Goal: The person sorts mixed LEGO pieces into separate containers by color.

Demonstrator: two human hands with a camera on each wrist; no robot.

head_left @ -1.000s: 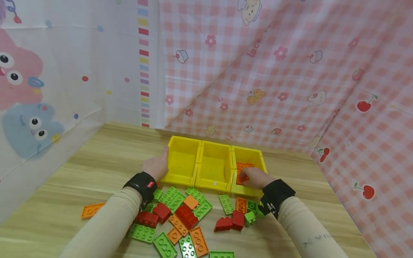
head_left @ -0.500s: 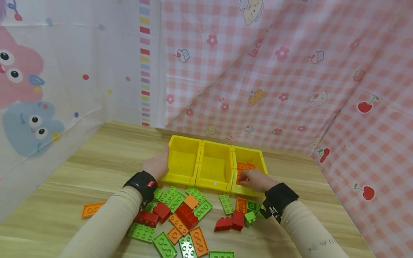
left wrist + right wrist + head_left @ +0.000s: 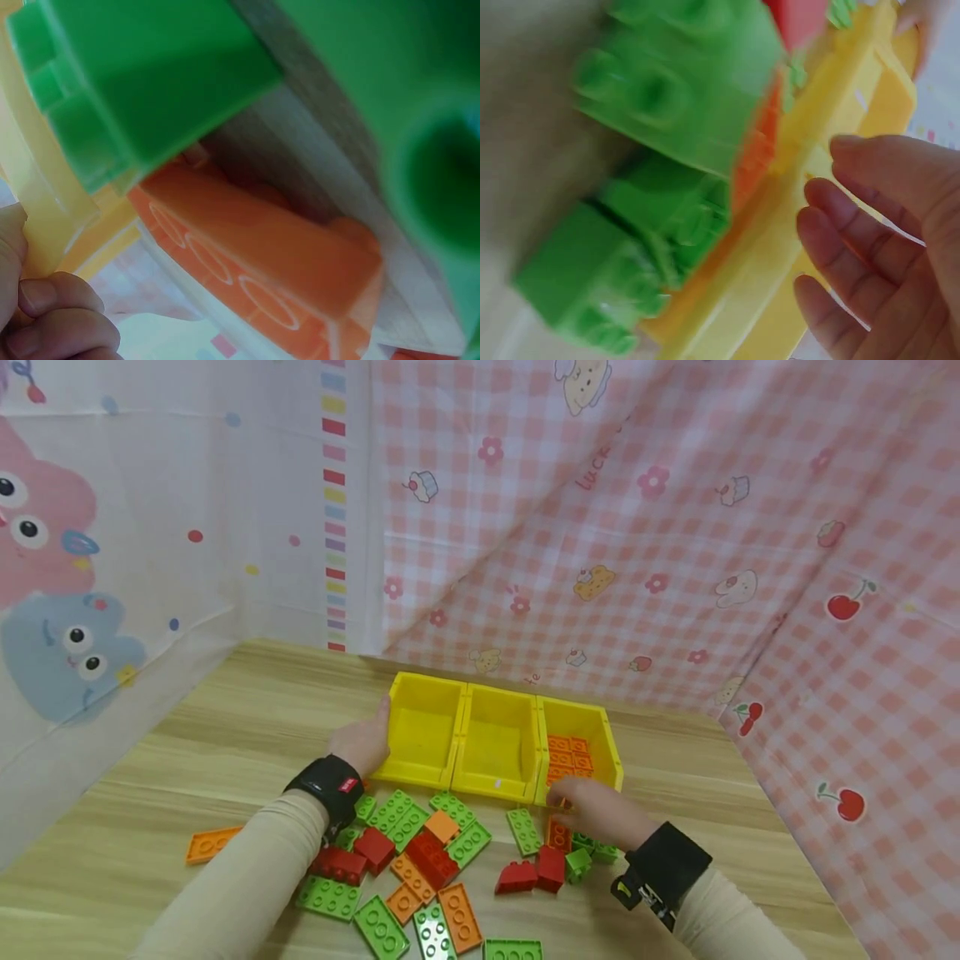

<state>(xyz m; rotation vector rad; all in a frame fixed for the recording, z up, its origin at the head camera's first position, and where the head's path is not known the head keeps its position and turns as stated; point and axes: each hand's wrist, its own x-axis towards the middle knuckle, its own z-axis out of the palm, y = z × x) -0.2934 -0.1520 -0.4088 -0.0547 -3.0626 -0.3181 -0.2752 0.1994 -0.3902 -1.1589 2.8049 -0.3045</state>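
A yellow three-compartment bin (image 3: 497, 787) stands at the back of the table. My left hand (image 3: 362, 746) grips its left end; in the left wrist view the thumb meets the yellow rim and the fingers are curled. My right hand (image 3: 603, 810) hovers at the front edge of the right compartment, its fingers loosely bent and nothing between them in the right wrist view. Orange toy building bricks (image 3: 568, 758) lie inside that compartment. Just below the right hand, an orange brick (image 3: 558, 833) is partly covered, beside small green bricks (image 3: 578, 864).
Green, red and orange bricks (image 3: 431, 860) lie scattered in front of the bin. Two red bricks (image 3: 551, 869) sit near the right forearm. A lone orange brick (image 3: 212, 845) rests left of the left forearm. Patterned cloth walls (image 3: 525, 527) enclose the table.
My right hand has come out of the right compartment toward the front, uncovering the orange bricks inside. My left hand has stayed at the bin's left end.
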